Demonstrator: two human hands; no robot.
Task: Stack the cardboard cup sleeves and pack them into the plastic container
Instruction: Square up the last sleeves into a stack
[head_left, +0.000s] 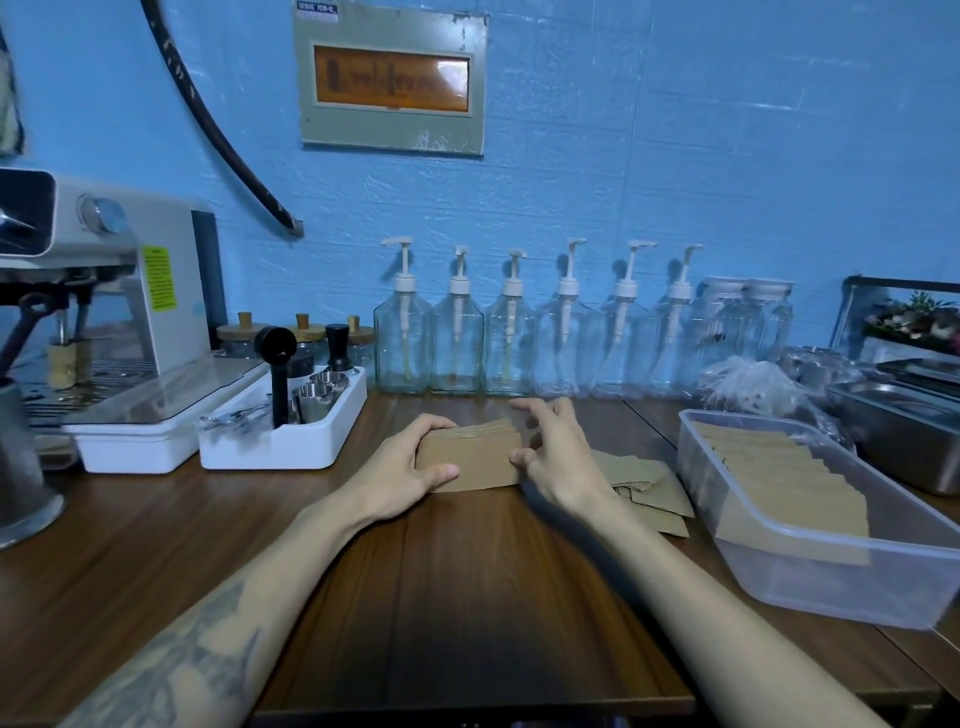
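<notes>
Left hand (410, 462) clamped on a stack of cardboard cup sleeves (475, 457), thumb across the near face, fingers curled over the far top edge. Stack standing on edge on the wooden surface (467, 582), directly between both hands. Right hand (553, 457) at the stack's right end, fingers spread and loosely bent, thumb tip touching or nearly touching the edge; no grip visible there. More loose sleeves (652, 491) lying flat just right of the right hand, partly under its wrist. Clear plastic container (831, 577) farther right of that hand, already holding a row of sleeves (779, 478) leaning in file. Beyond the hands, a line of pump bottles (535, 338) against the blue wall. Left of the left hand, a white tray (280, 441) of metal tools and an espresso machine (104, 291).
</notes>
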